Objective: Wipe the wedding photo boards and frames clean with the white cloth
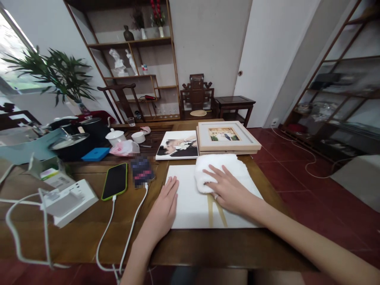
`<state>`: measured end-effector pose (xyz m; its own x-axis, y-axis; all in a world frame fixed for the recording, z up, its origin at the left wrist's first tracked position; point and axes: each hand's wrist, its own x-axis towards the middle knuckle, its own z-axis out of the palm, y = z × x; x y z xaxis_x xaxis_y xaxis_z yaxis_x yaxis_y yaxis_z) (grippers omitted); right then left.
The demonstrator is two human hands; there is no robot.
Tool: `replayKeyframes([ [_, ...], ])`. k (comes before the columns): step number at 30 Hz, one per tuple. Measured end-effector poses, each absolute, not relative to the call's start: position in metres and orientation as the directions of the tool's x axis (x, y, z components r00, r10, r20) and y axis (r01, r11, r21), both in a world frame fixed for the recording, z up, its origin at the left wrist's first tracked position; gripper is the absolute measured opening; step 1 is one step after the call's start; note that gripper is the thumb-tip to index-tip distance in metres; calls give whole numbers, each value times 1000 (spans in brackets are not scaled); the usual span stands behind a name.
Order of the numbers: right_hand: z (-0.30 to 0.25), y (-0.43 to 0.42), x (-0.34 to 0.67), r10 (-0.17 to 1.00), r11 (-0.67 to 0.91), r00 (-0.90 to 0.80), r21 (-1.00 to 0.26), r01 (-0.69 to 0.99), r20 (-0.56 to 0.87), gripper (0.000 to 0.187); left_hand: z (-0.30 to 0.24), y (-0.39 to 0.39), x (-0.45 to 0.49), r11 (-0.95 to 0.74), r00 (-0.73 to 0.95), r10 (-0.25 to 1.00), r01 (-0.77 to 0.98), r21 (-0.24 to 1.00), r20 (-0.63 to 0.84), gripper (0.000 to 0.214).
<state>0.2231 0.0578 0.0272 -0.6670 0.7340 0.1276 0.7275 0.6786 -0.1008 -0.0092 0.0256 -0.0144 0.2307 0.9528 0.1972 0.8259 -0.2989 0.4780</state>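
Note:
A flat white panel [190, 209] lies on the wooden table in front of me, with two yellowish strips [210, 211] running down its near half. My left hand [166, 202] rests flat on the panel's left edge, its fingers stretched out together. My right hand [227, 188] holds a folded white towel [219, 162] against the panel, fingers spread over the cloth and a ring on one finger. The towel covers part of the panel's far side. Just beyond lie a photo print panel [178, 144] and a light wood picture frame [228, 134], stacked on another frame.
To the left are a phone in a green case [115, 180], a dark blurred item [141, 172] on a cable, a white power strip [75, 202] and loose cables. Pots [71, 144], a blue box [95, 153] and a white teapot [115, 136] stand farther back.

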Motion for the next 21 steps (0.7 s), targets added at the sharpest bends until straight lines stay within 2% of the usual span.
replayKeyframes([
  [3,23,30,220,711,703,-695,-103,704,107,37,-16,27,-9,-299,226,952,828,475,205,48],
  [6,17,-6,219,692,720,-716,-172,673,96,36,-17,27,-10,-310,232,948,830,464,219,48],
  [11,17,-38,223,602,781,-798,-239,577,43,23,-19,27,-11,-338,252,937,831,441,243,47],
  [13,24,-32,226,615,762,-788,-282,583,33,29,-20,27,-11,-344,262,935,835,428,241,48],
  [16,34,-3,227,705,683,-708,-324,655,55,42,-19,26,-11,-348,265,933,834,428,243,48],
  [19,37,38,217,733,667,-675,-286,688,85,39,-18,26,-10,-337,258,938,832,441,231,48],
  [21,36,61,204,724,686,-683,-210,697,96,36,-17,26,-10,-330,255,941,832,446,221,48],
])
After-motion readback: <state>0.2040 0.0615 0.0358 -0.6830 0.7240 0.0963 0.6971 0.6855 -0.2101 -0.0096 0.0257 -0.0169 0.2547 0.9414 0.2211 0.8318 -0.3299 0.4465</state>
